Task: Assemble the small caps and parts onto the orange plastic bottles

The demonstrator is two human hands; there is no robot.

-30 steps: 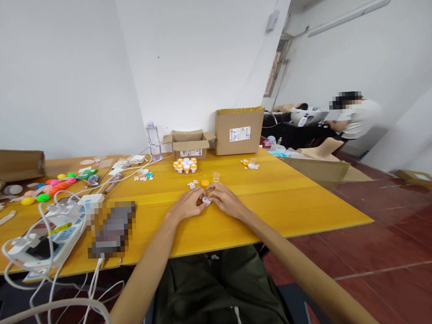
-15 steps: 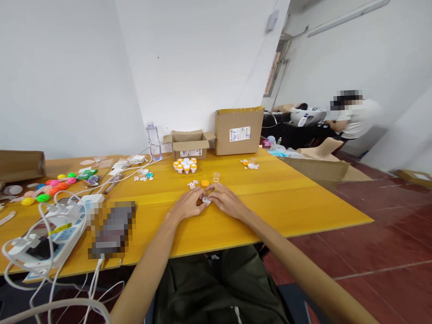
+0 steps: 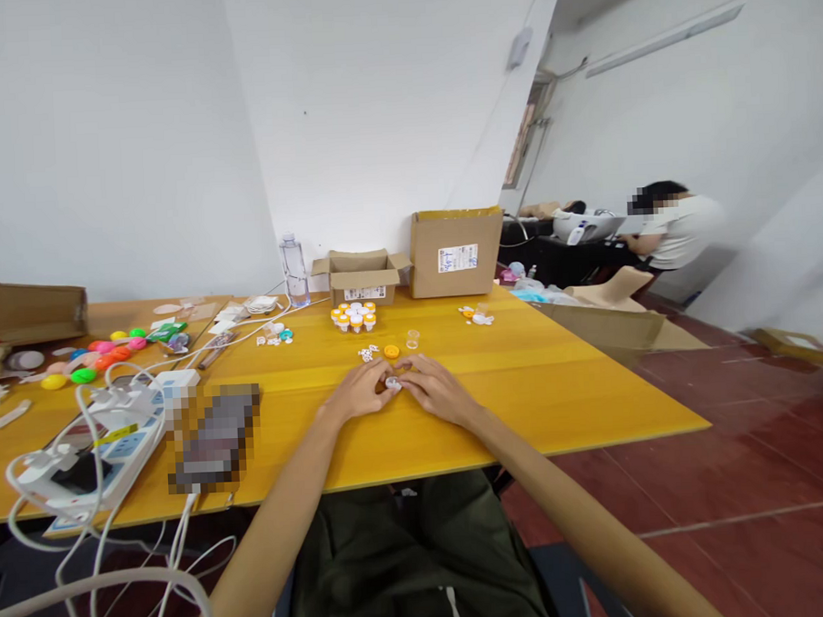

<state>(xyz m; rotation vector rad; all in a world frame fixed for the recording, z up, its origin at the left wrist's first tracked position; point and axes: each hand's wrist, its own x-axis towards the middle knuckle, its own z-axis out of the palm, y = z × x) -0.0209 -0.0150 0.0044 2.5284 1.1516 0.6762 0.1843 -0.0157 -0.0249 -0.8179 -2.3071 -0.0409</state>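
Between my fingertips is a small white-and-clear round piece [image 3: 392,382], too small to name exactly. My left hand [image 3: 358,393] has its fingers closed on the piece's left side. From the right, my right hand [image 3: 437,389] pinches it with bent fingers, close above the table. Just beyond my fingers lies an orange round cap [image 3: 392,352], with small white pieces with dark dots [image 3: 368,353] to its left. A clear little cup [image 3: 413,339] stands behind my right hand. Farther back is a cluster of white-and-orange capped pieces [image 3: 355,318].
An open carton [image 3: 362,281], a closed cardboard box [image 3: 456,256] and a water bottle [image 3: 293,270] stand at the wall. Leftward are a phone [image 3: 216,437], a cabled power strip [image 3: 135,448] and colourful balls [image 3: 110,355]. A person [image 3: 684,228] sits at far right.
My right fingers have shifted slightly around the small piece. Both hands stay in nearly the same place, and the things on the table have not moved.
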